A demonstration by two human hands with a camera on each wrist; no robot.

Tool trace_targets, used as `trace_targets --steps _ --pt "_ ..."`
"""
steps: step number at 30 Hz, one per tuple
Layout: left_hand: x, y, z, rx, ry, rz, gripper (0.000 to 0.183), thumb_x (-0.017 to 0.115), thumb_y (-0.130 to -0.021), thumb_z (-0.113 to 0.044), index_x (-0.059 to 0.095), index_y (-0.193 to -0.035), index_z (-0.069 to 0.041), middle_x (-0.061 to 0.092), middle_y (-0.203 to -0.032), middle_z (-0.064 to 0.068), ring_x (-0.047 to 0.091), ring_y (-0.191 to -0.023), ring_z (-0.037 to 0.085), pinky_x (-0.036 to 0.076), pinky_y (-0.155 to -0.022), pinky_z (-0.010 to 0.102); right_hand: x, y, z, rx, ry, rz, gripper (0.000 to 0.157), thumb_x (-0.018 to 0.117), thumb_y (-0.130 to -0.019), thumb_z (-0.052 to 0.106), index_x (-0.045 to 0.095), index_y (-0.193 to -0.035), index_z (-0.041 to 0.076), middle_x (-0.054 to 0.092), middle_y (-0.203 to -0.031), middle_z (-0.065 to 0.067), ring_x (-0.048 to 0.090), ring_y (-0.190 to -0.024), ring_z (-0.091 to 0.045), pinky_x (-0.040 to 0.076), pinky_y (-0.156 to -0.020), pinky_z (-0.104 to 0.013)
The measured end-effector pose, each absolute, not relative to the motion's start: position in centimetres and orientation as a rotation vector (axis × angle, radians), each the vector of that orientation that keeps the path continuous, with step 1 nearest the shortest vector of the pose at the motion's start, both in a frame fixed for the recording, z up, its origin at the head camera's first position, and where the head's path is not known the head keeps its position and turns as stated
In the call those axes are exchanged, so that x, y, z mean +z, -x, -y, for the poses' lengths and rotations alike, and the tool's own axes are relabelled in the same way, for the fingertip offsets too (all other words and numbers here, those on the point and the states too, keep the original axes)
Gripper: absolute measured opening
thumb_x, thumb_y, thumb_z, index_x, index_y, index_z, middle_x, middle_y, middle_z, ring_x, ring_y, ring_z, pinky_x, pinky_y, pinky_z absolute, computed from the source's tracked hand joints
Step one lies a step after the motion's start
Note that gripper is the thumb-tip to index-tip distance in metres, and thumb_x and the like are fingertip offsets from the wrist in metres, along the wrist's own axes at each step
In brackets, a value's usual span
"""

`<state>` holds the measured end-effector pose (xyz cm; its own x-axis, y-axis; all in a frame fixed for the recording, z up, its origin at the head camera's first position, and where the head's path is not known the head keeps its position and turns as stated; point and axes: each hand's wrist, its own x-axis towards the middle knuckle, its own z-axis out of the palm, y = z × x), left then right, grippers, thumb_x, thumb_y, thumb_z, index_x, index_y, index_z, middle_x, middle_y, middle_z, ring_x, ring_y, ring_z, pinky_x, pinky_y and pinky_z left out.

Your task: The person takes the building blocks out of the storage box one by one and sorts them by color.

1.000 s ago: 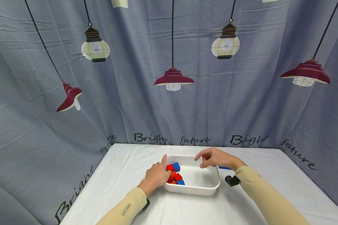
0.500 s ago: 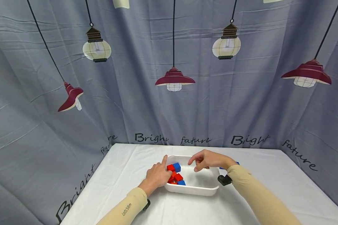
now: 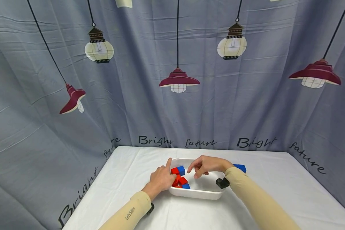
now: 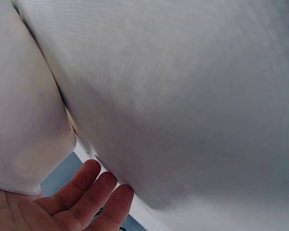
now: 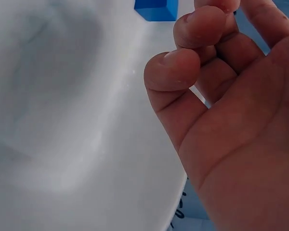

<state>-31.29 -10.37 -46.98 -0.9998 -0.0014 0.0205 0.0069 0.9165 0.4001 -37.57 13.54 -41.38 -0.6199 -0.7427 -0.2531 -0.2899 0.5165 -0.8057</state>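
Observation:
A white rectangular plastic tub (image 3: pixel 196 194) with rounded corners sits on the white table, seen in the head view. Several red cubes (image 3: pixel 182 180) and two visible blue cubes (image 3: pixel 181 170) lie along its left end. My left hand (image 3: pixel 161 178) grips the tub's left rim, thumb over the inside and index finger along the edge; in the left wrist view the other fingers (image 4: pixel 94 192) lie outside the wall. My right hand (image 3: pixel 209 164) hovers over the tub, fingers loosely bent, holding nothing. Its wrist view shows a blue block (image 5: pixel 156 8) beyond the fingers.
Right of the tub, partly hidden by the right forearm, lies a blue object (image 3: pixel 240 167). The table carries a white cloth (image 3: pixel 132 179). A grey curtain (image 3: pixel 149 111) printed with lamps hangs behind it.
My right hand has moved left over the tub from its right side, bringing more of the blue object behind its wrist into view. The left hand has stayed on the rim.

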Motion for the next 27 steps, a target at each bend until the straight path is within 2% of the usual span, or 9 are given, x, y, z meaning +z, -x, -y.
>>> trace_targets --steps 8,14,21,27 --pt "-47.0 31.5 10.4 -0.633 0.009 3.059 0.076 0.059 -0.092 -0.037 0.029 -0.159 -0.02 0.062 -0.128 0.017 0.06 -0.111 0.032 0.05 -0.094 0.058 -42.5 37.9 -12.7 -1.019 0.822 -2.126 0.03 0.075 -0.083 0.013 0.076 -0.113 0.011 0.057 -0.071 0.001 0.044 -0.061 -0.017 0.037 -0.054 -0.025" --pt "-47.0 31.5 10.4 -0.634 0.006 3.058 0.076 0.059 -0.092 -0.038 0.029 -0.159 -0.019 0.062 -0.128 0.017 0.06 -0.111 0.032 0.049 -0.095 0.058 -43.5 38.1 -12.2 -1.012 0.845 -2.079 0.029 0.076 -0.084 0.01 0.076 -0.112 0.009 0.057 -0.069 0.002 0.042 -0.059 -0.017 0.036 -0.053 -0.025" --pt "-47.0 31.6 10.5 -0.616 0.01 3.05 0.075 0.059 -0.091 -0.038 0.03 -0.158 -0.019 0.063 -0.125 0.016 0.061 -0.11 0.032 0.05 -0.093 0.057 -44.4 38.2 -12.2 -0.99 0.791 -2.098 0.025 0.08 -0.082 0.014 0.08 -0.107 0.016 0.058 -0.069 0.003 0.042 -0.057 -0.017 0.036 -0.052 -0.025" --pt "-47.0 31.4 10.5 -0.628 0.02 3.045 0.075 0.058 -0.091 -0.038 0.031 -0.158 -0.019 0.063 -0.125 0.017 0.061 -0.109 0.032 0.051 -0.093 0.057 -45.1 38.1 -12.0 -0.984 0.764 -2.056 0.024 0.079 -0.083 0.014 0.08 -0.107 0.014 0.057 -0.069 0.004 0.041 -0.056 -0.018 0.035 -0.051 -0.024"
